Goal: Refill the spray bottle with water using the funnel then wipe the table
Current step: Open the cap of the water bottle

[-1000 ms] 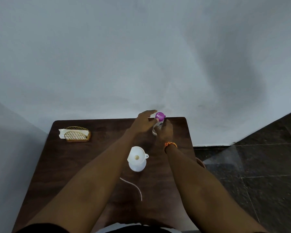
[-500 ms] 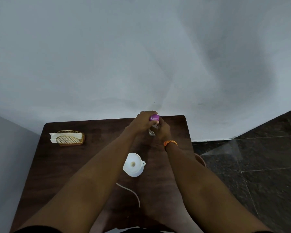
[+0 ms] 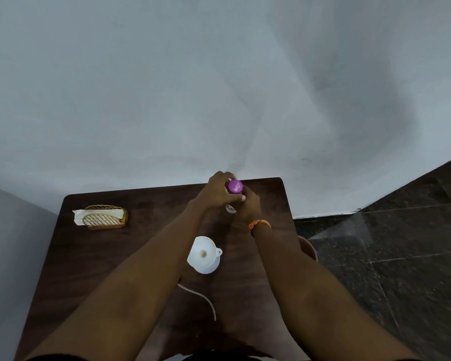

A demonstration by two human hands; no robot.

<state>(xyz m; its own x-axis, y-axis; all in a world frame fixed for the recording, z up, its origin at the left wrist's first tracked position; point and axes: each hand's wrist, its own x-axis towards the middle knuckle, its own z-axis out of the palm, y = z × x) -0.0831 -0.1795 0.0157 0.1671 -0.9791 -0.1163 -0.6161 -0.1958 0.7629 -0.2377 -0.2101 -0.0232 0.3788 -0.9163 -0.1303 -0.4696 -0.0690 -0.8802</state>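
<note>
both hands on the bottle at the far edge, cap not yet off

nearest the body, a thin white tube (image 3: 201, 299) lies loose on the dark table (image 3: 89, 269). a little farther out the white funnel (image 3: 204, 254) stands on its wide mouth with the spout pointing up, between the two forearms and touching neither.

farther again, close to the table's far edge, the clear bottle (image 3: 231, 208) stands roughly upright, its long axis running up toward the camera, its purple cap (image 3: 235, 186) at the top. the left hand (image 3: 218, 192) has its fingers curled around the cap, thumb laid across the near side. the right hand (image 3: 249, 205), with an orange band at the wrist, is wrapped around the bottle body just below. so the cap sits directly above the holding hand, and the twist would turn about that vertical axis. both hands are equally near; the funnel is well apart on the near side and closer to the left forearm.

this looks like the uncapping step, with filling and wiping left to do.

off to the far left sits a wicker holder (image 3: 105, 218) with white napkins.
</note>
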